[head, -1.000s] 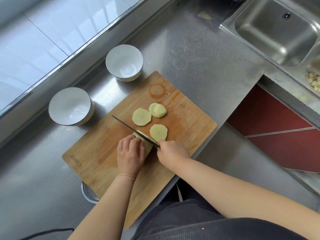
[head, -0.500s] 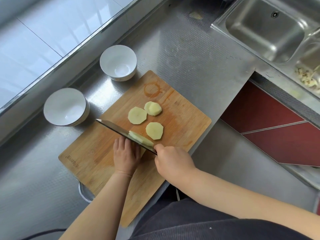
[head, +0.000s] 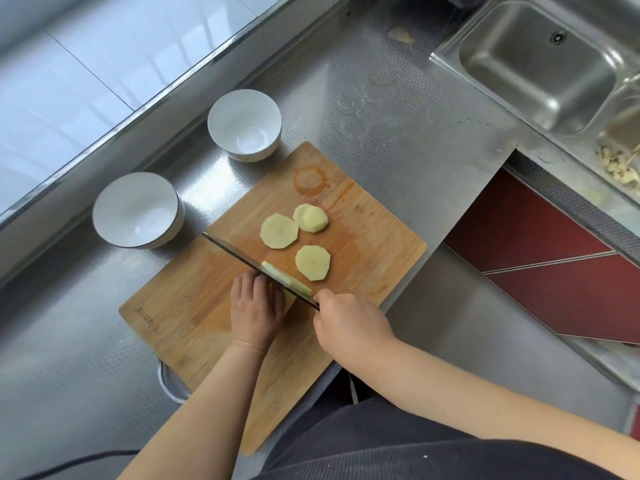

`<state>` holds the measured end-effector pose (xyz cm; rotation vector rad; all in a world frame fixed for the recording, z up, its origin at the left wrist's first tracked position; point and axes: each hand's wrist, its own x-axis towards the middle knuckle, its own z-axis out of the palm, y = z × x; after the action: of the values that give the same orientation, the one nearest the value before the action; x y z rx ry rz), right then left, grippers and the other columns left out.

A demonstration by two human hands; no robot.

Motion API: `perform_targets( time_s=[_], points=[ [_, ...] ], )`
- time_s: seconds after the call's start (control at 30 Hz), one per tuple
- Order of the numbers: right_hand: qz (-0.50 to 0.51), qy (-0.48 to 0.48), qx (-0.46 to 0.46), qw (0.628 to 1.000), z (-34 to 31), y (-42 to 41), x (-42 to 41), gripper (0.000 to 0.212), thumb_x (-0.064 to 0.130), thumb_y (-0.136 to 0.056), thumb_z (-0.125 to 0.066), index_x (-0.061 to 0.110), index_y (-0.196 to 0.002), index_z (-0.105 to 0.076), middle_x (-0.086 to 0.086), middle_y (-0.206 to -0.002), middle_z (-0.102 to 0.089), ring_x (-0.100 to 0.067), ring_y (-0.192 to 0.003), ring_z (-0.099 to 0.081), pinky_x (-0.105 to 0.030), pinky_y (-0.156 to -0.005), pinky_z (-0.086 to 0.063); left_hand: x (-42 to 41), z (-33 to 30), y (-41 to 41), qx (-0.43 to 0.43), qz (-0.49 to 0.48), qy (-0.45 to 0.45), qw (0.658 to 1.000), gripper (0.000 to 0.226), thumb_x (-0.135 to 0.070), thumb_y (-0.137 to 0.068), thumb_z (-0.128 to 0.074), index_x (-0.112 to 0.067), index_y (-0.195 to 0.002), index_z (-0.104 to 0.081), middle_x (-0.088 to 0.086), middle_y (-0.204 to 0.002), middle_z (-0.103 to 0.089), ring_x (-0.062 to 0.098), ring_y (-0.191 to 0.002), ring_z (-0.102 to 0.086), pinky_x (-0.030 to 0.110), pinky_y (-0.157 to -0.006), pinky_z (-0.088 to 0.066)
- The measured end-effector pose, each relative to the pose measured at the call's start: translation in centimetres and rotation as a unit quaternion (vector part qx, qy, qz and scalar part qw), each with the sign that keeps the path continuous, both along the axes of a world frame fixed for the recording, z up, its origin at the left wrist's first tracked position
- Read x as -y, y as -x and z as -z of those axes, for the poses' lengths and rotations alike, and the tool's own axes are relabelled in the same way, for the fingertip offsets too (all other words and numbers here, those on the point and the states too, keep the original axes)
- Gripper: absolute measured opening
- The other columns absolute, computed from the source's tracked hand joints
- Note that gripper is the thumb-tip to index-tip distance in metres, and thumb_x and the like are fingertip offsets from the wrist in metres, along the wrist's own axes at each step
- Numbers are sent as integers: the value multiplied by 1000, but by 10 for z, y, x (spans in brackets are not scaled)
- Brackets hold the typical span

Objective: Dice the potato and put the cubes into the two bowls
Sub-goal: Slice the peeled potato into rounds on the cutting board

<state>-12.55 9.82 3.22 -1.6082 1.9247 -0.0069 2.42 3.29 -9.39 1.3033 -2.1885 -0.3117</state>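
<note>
Potato [head: 289, 299] on the cutting board [head: 194, 306], mostly hidden under the left hand [head: 256, 308], whose curled fingers press it down. Knife [head: 242, 259] in right hand [head: 349, 323], fist wrapped round the handle, a slice [head: 287, 279] against the blade. Three slices [head: 313, 262] lie beyond. Two white bowls [head: 136, 211] stand off the board's far-left edge.

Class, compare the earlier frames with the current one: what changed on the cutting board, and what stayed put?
The knife has tilted, and a fresh slice now lies against the blade. The left hand still holds the potato; the right hand keeps its grip. Three slices and both bowls are unmoved.
</note>
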Motion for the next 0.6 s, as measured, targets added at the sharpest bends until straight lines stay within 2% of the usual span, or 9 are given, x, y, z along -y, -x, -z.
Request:
perform_targets(
  time_s=[0.23,0.4,0.6],
  points=[
    [-3,-18,-15,1000,5,-1,4,25,20,-100,-44,12,-122,-53,-7,-100,-68,-27,-88,-64,-31,-59,-43,0,2,-1,-1,-5,1,1000,21,-18,-86,-49,1,-91,-56,22,-89,-58,30,-86,-42,36,-80,-36],
    [-7,-33,-19,999,9,0,10,21,18,-100,-44,10,-117,-53,-8,-97,-67,-26,-83,-63,-30,-57,-41,0,2,0,-6,-6,3,1000,18,-18,-85,-50,-5,-97,-50,23,-93,-58,30,-88,-42,35,-80,-36],
    [1,-55,-16,998,14,0,16,19,17,-100,-43,9,-114,-53,-10,-100,-65,-28,-86,-62,-31,-58,-41,1,2,0,-11,-2,9,1000,15,-17,-84,-50,-7,-96,-49,21,-93,-57,29,-87,-42,35,-78,-36]
  ],
)
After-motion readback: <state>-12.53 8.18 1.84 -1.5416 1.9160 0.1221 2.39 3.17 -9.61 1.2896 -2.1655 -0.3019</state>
